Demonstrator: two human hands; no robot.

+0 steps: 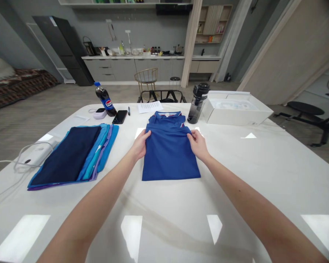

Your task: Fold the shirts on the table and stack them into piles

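Observation:
In front of me a blue polo shirt lies folded on the white table, its striped collar at the far end. My left hand pinches the left edge of the upper fold between thumb and fingers. At the opposite edge my right hand grips the same fold. The fold's hem runs across the shirt just below the collar. To the left lies a stack of folded clothes in navy, blue, teal and purple. Some fingertips are hidden by the fabric.
Beyond the stack stand a cola bottle, a phone and a lilac case. A paper sheet lies behind the collar. On the right are a dark water bottle and a white box. A white power unit with cables is at far left.

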